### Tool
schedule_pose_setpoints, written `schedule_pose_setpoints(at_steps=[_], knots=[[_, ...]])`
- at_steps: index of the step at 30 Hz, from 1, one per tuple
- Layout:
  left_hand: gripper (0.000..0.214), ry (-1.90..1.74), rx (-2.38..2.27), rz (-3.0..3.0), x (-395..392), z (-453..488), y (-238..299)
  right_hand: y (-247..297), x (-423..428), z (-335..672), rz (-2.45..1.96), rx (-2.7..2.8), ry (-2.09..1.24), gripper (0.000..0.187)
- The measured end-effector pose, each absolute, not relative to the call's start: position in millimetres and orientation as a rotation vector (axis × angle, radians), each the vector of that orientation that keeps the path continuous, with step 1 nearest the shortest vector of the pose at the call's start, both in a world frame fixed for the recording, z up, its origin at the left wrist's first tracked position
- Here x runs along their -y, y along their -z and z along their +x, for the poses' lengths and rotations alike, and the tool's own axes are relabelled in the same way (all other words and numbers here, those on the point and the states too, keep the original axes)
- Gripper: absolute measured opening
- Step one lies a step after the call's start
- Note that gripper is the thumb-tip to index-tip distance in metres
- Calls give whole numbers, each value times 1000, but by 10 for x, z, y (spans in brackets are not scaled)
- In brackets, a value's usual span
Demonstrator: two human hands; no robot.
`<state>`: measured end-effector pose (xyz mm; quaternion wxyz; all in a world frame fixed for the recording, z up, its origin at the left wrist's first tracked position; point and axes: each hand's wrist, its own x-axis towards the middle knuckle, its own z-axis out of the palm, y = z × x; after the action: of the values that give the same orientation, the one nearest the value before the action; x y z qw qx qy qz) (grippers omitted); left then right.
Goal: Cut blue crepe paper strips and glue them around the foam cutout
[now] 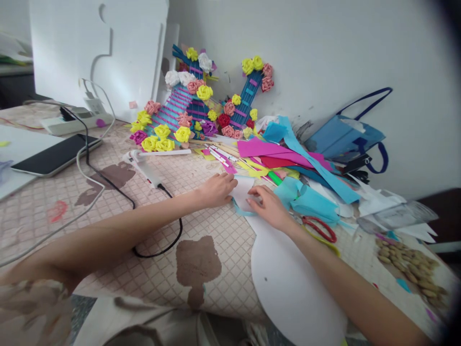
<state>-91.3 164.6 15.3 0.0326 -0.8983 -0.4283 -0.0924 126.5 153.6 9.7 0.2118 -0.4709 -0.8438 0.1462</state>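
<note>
A large white foam sheet (288, 283) with a rounded end lies on the table in front of me and hangs over the near edge. Its narrow far end (242, 190) sits between my hands. My left hand (217, 189) rests on the table with fingers curled, its fingertips touching the sheet's left edge. My right hand (268, 205) lies on top of the sheet with fingers bent, pressing it down. A thin light-blue paper strip (238, 209) curls out from under the sheet by my right hand.
A glue gun (144, 166) with a black cable (158, 250) lies left of my hands. Behind are paper-flower crafts (187, 110), a heap of coloured paper (288, 158), red-handled scissors (320, 229), a blue bag (345, 137), a phone (54, 154), a power strip (75, 122) and white foam boards (97, 53).
</note>
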Motion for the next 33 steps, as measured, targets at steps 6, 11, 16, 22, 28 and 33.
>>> schedule_pose_setpoints(at_steps=[6, 11, 16, 22, 28, 33], knots=[[23, 498, 1315, -2906, -1700, -1005, -102, -184, -1384, 1204, -1240, 2403, -339, 16], [20, 594, 1287, -2946, -1697, -1008, -87, -204, -1189, 1039, -1237, 2513, -196, 15], [9, 525, 1246, -2958, -1662, -949, -119, -143, -1172, 978, -1254, 2539, -138, 7], [9, 527, 1259, -2939, -1650, -936, -118, -126, -1169, 1032, -1277, 2482, -88, 11], [10, 556, 1262, -2947, -1647, -934, -108, -135, -1101, 1059, -1330, 2495, -47, 12], [10, 599, 1244, -2948, -1655, -939, -77, -116, -1115, 1073, -1328, 2492, -41, 13]])
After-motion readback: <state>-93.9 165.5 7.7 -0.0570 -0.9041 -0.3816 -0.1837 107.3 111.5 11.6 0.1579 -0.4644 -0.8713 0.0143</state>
